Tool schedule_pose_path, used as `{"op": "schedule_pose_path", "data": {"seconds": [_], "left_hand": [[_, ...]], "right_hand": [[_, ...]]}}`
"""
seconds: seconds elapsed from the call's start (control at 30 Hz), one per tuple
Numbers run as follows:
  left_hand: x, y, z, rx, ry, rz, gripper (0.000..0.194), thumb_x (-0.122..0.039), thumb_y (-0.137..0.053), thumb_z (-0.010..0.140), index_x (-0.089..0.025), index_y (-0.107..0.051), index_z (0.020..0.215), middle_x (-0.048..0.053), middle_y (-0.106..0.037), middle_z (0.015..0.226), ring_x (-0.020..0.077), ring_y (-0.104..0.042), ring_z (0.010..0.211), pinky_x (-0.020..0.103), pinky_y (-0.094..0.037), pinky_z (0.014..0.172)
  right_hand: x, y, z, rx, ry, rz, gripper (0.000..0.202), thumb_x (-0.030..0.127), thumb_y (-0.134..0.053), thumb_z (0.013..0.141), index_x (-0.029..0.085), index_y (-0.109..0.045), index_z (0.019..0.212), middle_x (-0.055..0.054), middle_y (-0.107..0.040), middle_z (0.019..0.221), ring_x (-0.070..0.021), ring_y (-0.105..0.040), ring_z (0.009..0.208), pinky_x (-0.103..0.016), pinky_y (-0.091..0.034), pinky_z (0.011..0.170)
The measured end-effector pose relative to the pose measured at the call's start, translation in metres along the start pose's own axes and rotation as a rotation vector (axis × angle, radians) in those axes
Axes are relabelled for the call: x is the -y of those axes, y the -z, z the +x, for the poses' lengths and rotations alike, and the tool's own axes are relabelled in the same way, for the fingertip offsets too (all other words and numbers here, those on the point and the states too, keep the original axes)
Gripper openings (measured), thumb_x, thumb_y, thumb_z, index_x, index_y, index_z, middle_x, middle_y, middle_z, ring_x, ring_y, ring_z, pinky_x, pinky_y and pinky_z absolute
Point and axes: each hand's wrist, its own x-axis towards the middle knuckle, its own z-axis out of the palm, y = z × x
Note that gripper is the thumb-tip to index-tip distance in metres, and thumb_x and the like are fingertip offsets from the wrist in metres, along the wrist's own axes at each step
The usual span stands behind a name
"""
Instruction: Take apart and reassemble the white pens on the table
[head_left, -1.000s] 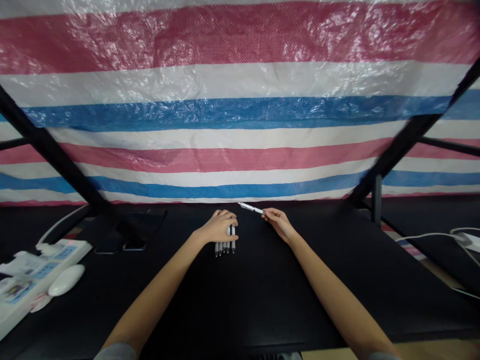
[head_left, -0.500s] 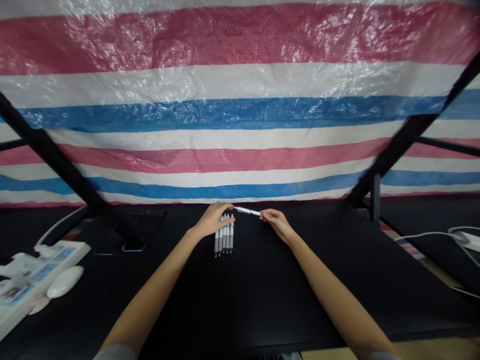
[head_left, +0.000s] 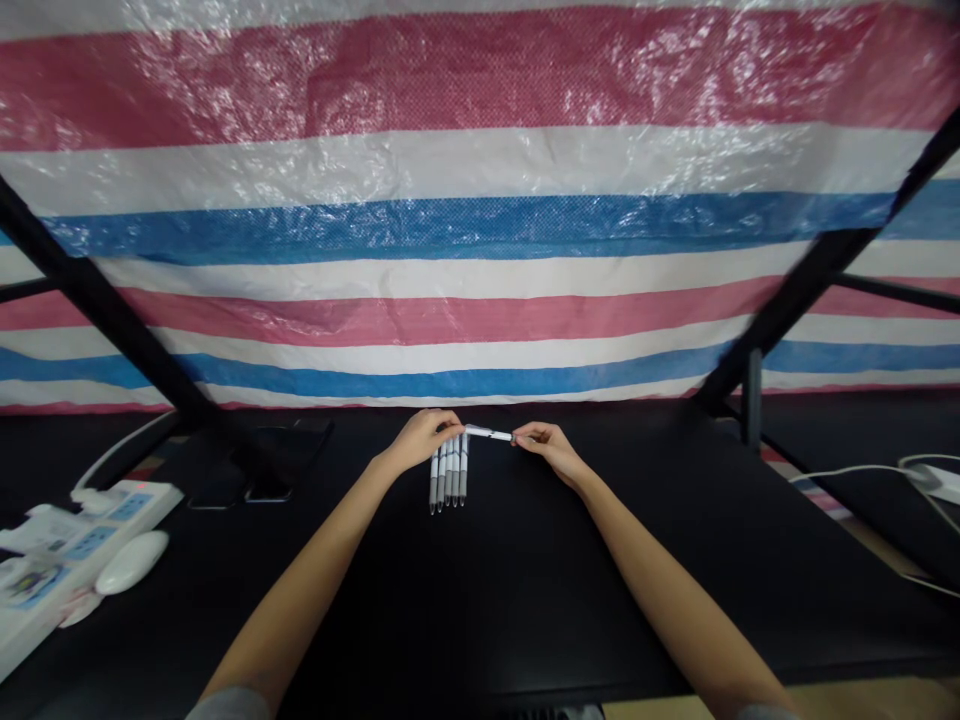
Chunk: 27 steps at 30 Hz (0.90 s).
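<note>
A white pen [head_left: 490, 433] lies level between my two hands, just above and right of a row of pens. My left hand [head_left: 429, 438] pinches its left end between thumb and fingers. At its other end, my right hand [head_left: 546, 446] grips the pen tip with closed fingertips. Several white and grey pens [head_left: 448, 474] rest side by side on the black table [head_left: 525, 580], their tips toward me. My left hand partly covers the tops of the leftmost pens.
On the left stand a white power strip [head_left: 86, 545] with plugs and a white mouse-like object [head_left: 131, 562]. Dark flat devices [head_left: 268, 494] lie behind it. Slanted black posts flank a striped sheet [head_left: 450, 330]. White cables [head_left: 847, 469] run at the right.
The held pen has come slightly down and to the left. My left thumb has closed toward the fingers at its end, and my right hand has shifted a little left.
</note>
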Motion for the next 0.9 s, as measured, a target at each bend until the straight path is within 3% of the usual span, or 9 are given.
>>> {"op": "schedule_pose_path", "data": {"seconds": [0.13,0.3,0.43,0.73,0.9], "left_hand": [[0.004,-0.002,-0.001,0.017,0.051,0.069,0.041,-0.040,-0.038,0.090,-0.017,-0.059,0.063,0.000,-0.057,0.058,0.0138,-0.054,0.058,0.026,-0.040,0.061],[0.011,-0.004,-0.002,0.021,0.002,-0.054,0.026,-0.040,-0.060,0.078,-0.018,-0.059,0.092,0.002,-0.064,0.081,0.0155,-0.059,0.074,0.026,-0.043,0.067],[0.012,-0.002,-0.002,0.055,-0.058,-0.035,0.020,-0.037,-0.056,0.081,-0.017,-0.061,0.081,0.002,-0.062,0.078,0.0145,-0.057,0.072,0.026,-0.042,0.067],[0.010,-0.003,-0.002,0.100,-0.036,0.029,0.038,-0.040,-0.038,0.090,-0.016,-0.062,0.073,0.004,-0.060,0.079,0.0150,-0.056,0.072,0.028,-0.042,0.070],[0.014,-0.005,-0.004,0.100,-0.039,-0.004,0.023,-0.041,-0.059,0.079,-0.019,-0.060,0.087,0.001,-0.060,0.084,0.0155,-0.056,0.076,0.026,-0.041,0.067]], "right_hand": [[-0.001,-0.001,0.000,-0.006,-0.014,-0.017,0.028,0.039,-0.077,0.059,0.019,-0.070,0.077,-0.004,-0.069,0.078,-0.0181,-0.061,0.075,-0.034,-0.044,0.077],[-0.003,-0.001,0.002,-0.079,-0.011,0.007,0.028,0.038,-0.079,0.055,0.019,-0.070,0.074,-0.003,-0.068,0.075,-0.0169,-0.060,0.073,-0.033,-0.044,0.077],[-0.004,-0.001,0.003,-0.089,-0.008,0.025,0.028,0.038,-0.079,0.055,0.020,-0.070,0.073,-0.003,-0.069,0.075,-0.0177,-0.060,0.075,-0.034,-0.044,0.077],[-0.003,-0.001,0.002,-0.082,-0.006,0.002,0.027,0.038,-0.079,0.055,0.020,-0.069,0.072,-0.002,-0.067,0.074,-0.0163,-0.058,0.071,-0.032,-0.043,0.073],[-0.003,-0.002,0.003,-0.115,-0.008,0.020,0.025,0.036,-0.080,0.054,0.020,-0.069,0.070,-0.001,-0.067,0.075,-0.0156,-0.057,0.071,-0.032,-0.042,0.074]]}}
